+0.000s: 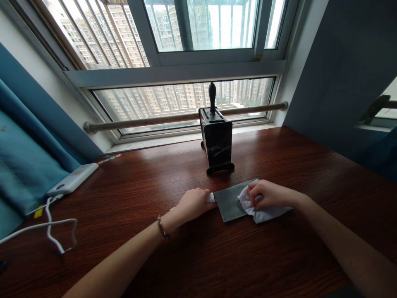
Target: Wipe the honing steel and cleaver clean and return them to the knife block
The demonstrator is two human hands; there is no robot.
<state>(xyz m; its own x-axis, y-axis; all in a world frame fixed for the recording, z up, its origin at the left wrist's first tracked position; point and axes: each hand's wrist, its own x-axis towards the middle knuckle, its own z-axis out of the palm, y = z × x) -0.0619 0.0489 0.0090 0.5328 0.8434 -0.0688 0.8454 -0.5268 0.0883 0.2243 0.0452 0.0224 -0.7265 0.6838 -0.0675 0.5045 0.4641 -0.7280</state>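
Note:
My left hand is wrapped round the pale handle of a cleaver, whose broad grey blade points to the right above the tabletop. My right hand pinches a white cloth and presses it on the right part of the blade. The cloth covers the lower right of the blade and trails off to the right. Beyond the cleaver stands a black knife block, with one dark knife handle sticking up from its top.
The reddish-brown wooden table reaches back to a window with a metal rail across it. A white power strip with a white cable lies at the left, beside a blue curtain.

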